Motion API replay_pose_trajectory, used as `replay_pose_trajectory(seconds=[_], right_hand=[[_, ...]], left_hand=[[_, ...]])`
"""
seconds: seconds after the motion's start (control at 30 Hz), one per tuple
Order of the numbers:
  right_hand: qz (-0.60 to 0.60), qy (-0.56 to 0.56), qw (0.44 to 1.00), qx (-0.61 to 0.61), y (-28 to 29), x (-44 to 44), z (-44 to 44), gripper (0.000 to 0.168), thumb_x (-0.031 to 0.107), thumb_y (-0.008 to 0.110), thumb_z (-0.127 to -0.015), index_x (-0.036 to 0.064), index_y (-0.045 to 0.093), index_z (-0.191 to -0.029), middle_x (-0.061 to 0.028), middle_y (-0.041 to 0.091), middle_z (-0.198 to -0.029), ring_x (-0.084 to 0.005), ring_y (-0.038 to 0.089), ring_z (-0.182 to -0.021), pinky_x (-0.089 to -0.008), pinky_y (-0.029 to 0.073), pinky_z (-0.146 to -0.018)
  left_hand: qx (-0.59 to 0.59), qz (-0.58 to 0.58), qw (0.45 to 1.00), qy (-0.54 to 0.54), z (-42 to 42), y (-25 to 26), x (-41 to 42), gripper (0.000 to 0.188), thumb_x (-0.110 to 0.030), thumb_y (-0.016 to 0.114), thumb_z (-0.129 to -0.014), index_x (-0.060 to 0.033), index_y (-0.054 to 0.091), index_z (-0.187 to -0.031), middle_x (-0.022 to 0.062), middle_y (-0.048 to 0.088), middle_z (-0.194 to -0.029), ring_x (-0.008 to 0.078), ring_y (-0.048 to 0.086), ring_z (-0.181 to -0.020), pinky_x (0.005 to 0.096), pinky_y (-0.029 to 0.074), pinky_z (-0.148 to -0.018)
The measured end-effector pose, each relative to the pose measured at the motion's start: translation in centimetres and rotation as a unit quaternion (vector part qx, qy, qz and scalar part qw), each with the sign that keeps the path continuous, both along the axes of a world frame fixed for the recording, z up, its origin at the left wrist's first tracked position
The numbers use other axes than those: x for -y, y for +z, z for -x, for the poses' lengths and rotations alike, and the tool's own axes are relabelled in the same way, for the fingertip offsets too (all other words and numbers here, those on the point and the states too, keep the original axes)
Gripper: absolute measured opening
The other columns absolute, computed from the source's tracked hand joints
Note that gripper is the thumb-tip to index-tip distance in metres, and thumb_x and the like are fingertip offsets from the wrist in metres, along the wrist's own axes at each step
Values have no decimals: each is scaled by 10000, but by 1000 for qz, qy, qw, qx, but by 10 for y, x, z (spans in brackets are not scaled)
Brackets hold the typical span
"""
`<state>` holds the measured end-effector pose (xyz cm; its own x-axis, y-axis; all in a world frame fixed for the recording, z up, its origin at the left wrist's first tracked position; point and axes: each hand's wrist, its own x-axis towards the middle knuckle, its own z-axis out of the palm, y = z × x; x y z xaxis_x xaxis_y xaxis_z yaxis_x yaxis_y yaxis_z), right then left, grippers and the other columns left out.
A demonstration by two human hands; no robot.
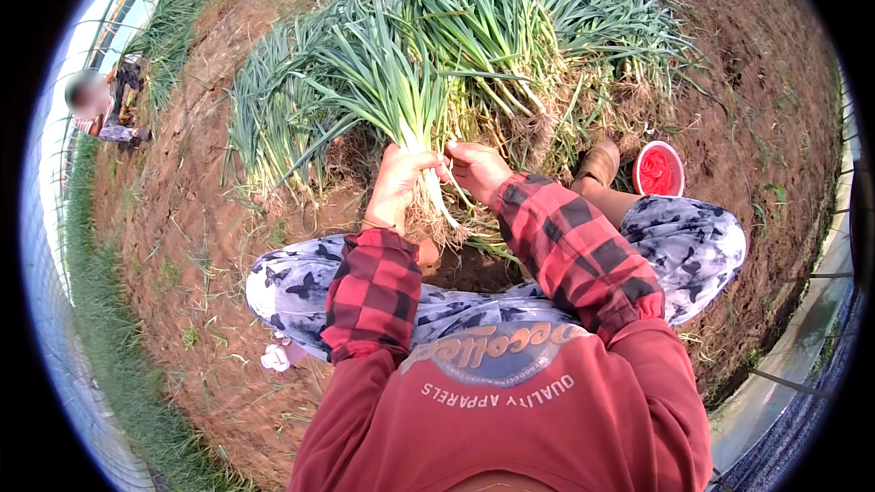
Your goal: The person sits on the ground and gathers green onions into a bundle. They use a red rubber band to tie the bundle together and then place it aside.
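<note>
My left hand (398, 179) is closed around the pale stems of a bunch of leafy green allium plants (409, 109), whose stringy roots hang below it. Close beside it, my right hand (478, 167) has thumb and forefinger pinched together at the bunch's right edge, by a thin drooping stem. Whether those fingers grip the stem cannot be told. Past both hands lies a wide heap of the same uprooted plants (478, 34), roots towards me. A pinkish-white cup (678, 170) holding red bands or strips (656, 172) stands at the heap's right, near my foot.
Brown soil (205, 252) surrounds my crossed legs. A pale pink object (277, 357) lies left of my knee. Growing green plants (109, 300) run along the far left, where another person (106, 109) is low to the ground. A pale edging (786, 355) borders the soil at right.
</note>
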<state>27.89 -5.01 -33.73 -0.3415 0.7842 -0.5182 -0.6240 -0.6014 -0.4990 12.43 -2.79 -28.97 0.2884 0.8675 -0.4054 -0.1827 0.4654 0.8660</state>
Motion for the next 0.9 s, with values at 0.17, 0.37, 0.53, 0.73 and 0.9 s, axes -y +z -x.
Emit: replay_pose_trajectory(seconds=[0.17,0.37,0.53,0.73,0.9], right_hand=[[-34,19,998,51,9,9,-27,175,146,589,-878,-10,607,-956,-115,654,-930,-187,632,-803,-288,514,-739],[-158,617,706,311,-13,26,-101,171,149,623,-838,-11,668,-799,-68,663,-704,-133,636,-640,-280,520,-572],[-49,188,952,235,-15,0,-42,308,314,574,-894,12,627,-858,-66,660,-757,-141,620,-635,-278,512,-598],[-79,3,979,188,-4,-22,6,170,135,641,-794,-33,621,-812,-84,625,-705,-145,580,-572,-277,488,-559],[-156,173,852,469,-2,5,-51,201,152,674,-679,-45,637,-699,-73,607,-623,-139,560,-545,-275,467,-556]], left_hand=[[-35,1,999,28,11,-3,-1,197,-18,613,-717,52,612,-901,112,640,-709,158,607,-623,259,479,-579],[13,2,1000,2,10,-6,-2,353,-7,568,-723,54,537,-1069,129,632,-727,178,600,-611,260,474,-580],[54,28,998,-4,3,-5,-2,460,25,554,-720,53,476,-1172,149,622,-739,184,594,-596,261,483,-567],[23,53,998,38,12,-5,-1,243,14,576,-698,87,587,-930,161,643,-709,199,625,-591,268,503,-551],[-28,38,995,83,18,-19,-1,137,6,588,-687,78,621,-799,150,646,-709,207,637,-603,297,523,-559]])
